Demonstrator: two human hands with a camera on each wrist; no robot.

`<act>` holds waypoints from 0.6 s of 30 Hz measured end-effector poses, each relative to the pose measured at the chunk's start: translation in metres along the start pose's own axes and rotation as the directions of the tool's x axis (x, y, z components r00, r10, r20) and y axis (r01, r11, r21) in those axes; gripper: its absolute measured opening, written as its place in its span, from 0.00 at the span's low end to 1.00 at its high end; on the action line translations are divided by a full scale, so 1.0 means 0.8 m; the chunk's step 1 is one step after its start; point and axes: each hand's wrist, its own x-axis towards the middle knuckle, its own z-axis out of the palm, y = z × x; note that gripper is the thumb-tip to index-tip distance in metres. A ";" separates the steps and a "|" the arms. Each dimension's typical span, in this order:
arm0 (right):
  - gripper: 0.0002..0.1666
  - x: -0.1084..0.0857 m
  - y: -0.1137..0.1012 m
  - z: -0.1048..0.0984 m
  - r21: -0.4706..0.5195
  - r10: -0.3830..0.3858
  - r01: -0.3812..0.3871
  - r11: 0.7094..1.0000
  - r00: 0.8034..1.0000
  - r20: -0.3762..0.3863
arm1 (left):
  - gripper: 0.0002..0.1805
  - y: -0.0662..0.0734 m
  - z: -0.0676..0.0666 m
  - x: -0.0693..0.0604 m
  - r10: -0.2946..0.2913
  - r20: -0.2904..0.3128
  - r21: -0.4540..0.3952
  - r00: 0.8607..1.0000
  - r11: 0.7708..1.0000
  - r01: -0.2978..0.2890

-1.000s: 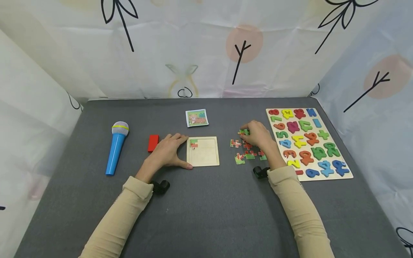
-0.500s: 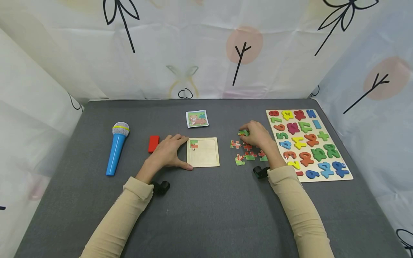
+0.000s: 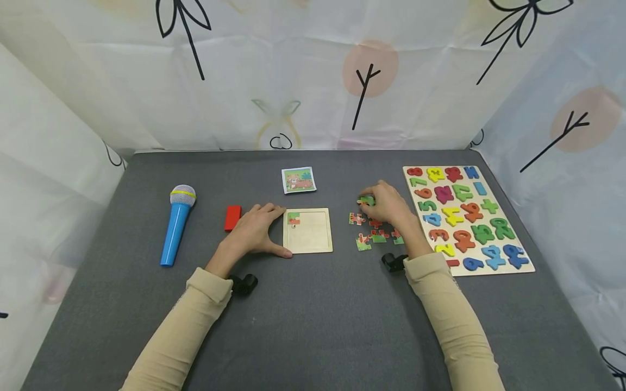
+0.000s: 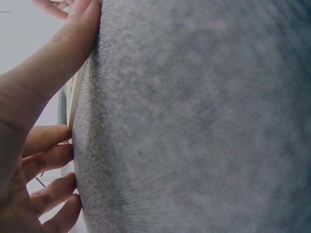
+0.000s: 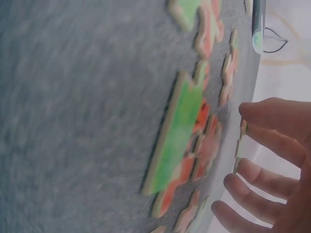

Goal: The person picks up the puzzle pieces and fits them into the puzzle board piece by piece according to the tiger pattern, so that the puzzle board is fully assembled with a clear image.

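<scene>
In the head view, my left hand rests at the left side of a square wooden puzzle tray. Its thumb and fingers are spread along the tray's edge, touching it. One puzzle piece lies in the tray's upper left corner. To the right, my right hand pinches a green jigsaw piece between thumb and fingers; the right wrist view shows this piece edge-on, above the table. Loose jigsaw pieces lie beneath and in front of that hand, some partly hidden by it.
A small picture card lies behind the tray. On the left are a blue toy microphone and a red block. A board of colourful numbers and shapes lies right of my right hand, on the grey table.
My right hand has shifted slightly left with the green jigsaw piece between its fingers. The left hand and the tray stay where they were.
</scene>
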 end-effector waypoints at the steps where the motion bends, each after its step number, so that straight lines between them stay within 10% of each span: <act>1: 0.22 -0.001 -0.002 0.000 0.003 -0.005 0.005 1.000 1.000 -0.005 | 0.63 0.000 0.000 0.000 0.000 0.000 0.000 1.000 1.000 0.000; 18: 0.23 0.001 -0.049 0.014 -0.004 -0.107 0.107 0.994 0.994 -0.019 | 0.63 0.000 0.001 0.000 -0.016 0.015 -0.006 1.000 1.000 0.016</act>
